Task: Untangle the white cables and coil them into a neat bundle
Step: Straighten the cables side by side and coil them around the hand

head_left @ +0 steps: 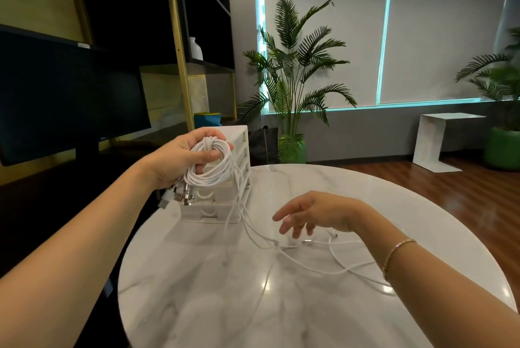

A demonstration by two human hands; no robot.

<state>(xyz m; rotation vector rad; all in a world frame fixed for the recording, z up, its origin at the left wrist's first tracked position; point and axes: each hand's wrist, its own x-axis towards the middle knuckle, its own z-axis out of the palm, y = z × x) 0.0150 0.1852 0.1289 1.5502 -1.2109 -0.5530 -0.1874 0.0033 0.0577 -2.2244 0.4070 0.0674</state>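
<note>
A round white marble-patterned table (213, 305) fills the foreground, with loose white cable strands (332, 259) trailing across its top. The right hand (315, 214), a thin bracelet (396, 253) at its wrist, hovers just above those strands, fingers relaxed and spread, holding nothing. Farther back on the left, the raised left hand (180, 156) grips a coiled bundle of white cables (211, 163), connectors dangling below it. Behind stands a white plastic drawer organiser (239, 150), then a tall green palm plant (295, 72)
</note>
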